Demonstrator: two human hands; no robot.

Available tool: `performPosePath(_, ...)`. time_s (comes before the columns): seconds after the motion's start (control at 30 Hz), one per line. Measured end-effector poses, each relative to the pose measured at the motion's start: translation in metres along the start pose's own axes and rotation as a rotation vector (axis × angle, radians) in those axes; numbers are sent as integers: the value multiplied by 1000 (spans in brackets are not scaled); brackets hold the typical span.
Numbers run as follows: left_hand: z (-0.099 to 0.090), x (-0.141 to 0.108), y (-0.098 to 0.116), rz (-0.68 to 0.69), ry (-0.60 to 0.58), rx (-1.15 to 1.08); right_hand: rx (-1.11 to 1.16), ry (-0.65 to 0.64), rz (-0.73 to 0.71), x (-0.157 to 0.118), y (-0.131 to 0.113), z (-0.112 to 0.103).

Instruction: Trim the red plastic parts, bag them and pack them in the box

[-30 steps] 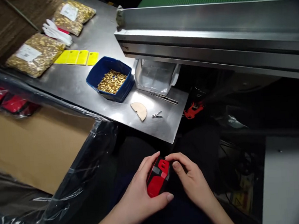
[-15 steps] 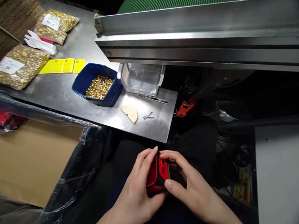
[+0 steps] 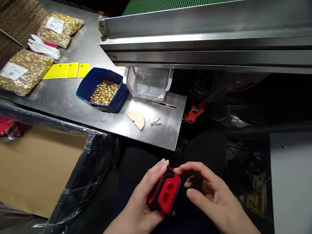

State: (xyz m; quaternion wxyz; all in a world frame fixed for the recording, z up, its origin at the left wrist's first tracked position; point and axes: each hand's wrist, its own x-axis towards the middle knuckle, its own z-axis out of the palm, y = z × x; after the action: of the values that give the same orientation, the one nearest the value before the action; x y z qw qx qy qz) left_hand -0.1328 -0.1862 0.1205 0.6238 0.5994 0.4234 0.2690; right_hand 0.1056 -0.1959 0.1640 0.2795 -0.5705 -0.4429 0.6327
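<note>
While the left hand [image 3: 141,208] cups the case [image 3: 169,195], the right hand [image 3: 217,198] perhaps touches.

- The left hand [image 3: 140,205] grips a red-and-black housing [image 3: 169,194].
- The right hand [image 3: 217,198] has a fingertip at its upper corner, thumb clear.
- Over on the metal table [image 3: 67,105], a blue bin [image 3: 118,98] of golden pieces [image 3: 104,92] sits beside a white tray [image 3: 149,83].

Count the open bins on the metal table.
2: the blue bin, holding gold-coloured pieces, and the white bin just right of it, partly under the metal beam. The beam could hide more.
</note>
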Motion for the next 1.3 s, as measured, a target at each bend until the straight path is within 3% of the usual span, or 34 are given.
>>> performPosePath(0.2, 2, -10, -6, 20, -16, -227, -163, -8, -177, 3, -14, 5)
performPosePath(0.4, 6, -11, -3, 5, 22, -447, -61, 49, -461, 13, -10, 14)
performPosePath(0.6, 8, -8, 8, -78, 4, -707, 313, 191, -380, 21, 13, 29)
performPosePath(0.73, 11, -2, 9, -127, -10, -1085, 287, 194, -313, 25, 17, 27)
performPosePath(0.87, 11, 10, 2, -332, -56, -1547, 116, 185, -298, 28, 17, 19)
performPosePath(0.93, 11, 15, -3, -480, -32, -1665, 35, 104, -277, 32, 19, 17)
performPosePath(1.03, 12, 19, -9, -720, 64, -1696, -53, -38, -240, 42, 23, 19)
performPosePath(1.13, 15, 21, -11, -901, 218, -1659, -57, -77, -206, 50, 28, 23)
performPosePath(1.3, 18, 25, -7, -929, 295, -1620, -38, -59, -182, 52, 35, 28)
